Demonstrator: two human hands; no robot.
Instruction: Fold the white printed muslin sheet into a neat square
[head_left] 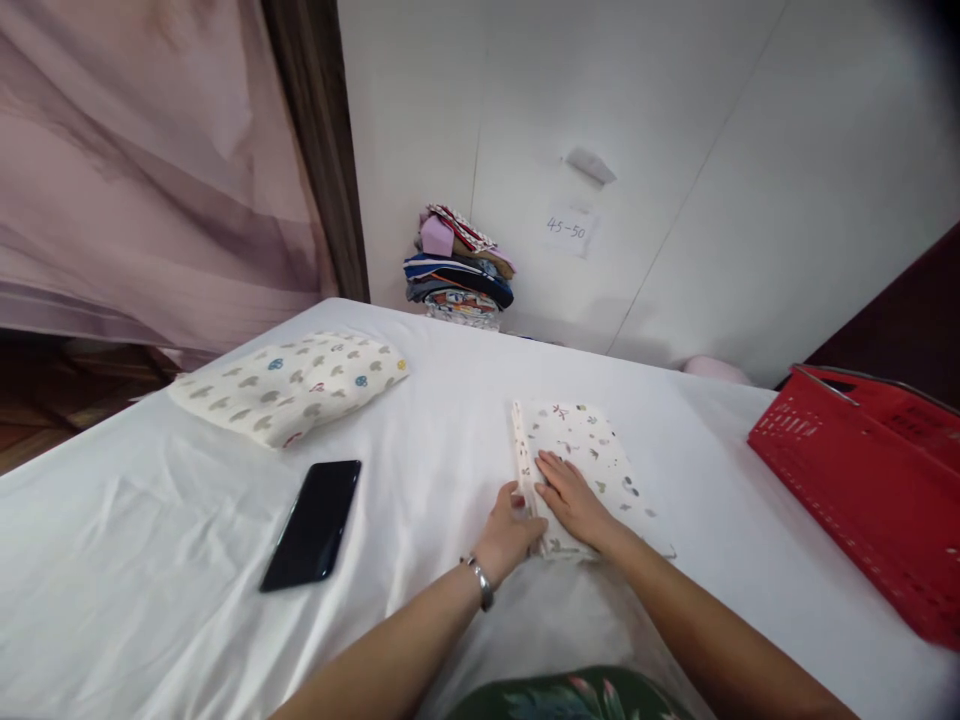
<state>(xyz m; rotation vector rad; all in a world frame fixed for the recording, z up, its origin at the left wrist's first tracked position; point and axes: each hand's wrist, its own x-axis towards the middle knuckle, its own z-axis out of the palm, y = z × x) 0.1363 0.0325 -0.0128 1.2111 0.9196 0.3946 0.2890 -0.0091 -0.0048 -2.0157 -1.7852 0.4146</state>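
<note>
A folded white cloth (592, 450) with small leaf-like prints lies flat on the white-covered table, a narrow strip folded along its left side. My left hand (510, 530), with a silver bracelet at the wrist, is at the cloth's near left corner. Its thumb and fingers are closed around the edge of that strip. Flat on top of the cloth rests my right hand (576, 500), fingers stretched out and holding nothing. A clear plastic sheet or bag seems to lie below the cloth, against my body.
To the left are a black phone (311, 525) and a puffy white printed cloth piece (292, 385). A red plastic basket (862, 480) stands on the right. Folded clothes (461, 270) are stacked beyond the table's far edge by the wall, below a paper label (568, 230) reading "45-50".
</note>
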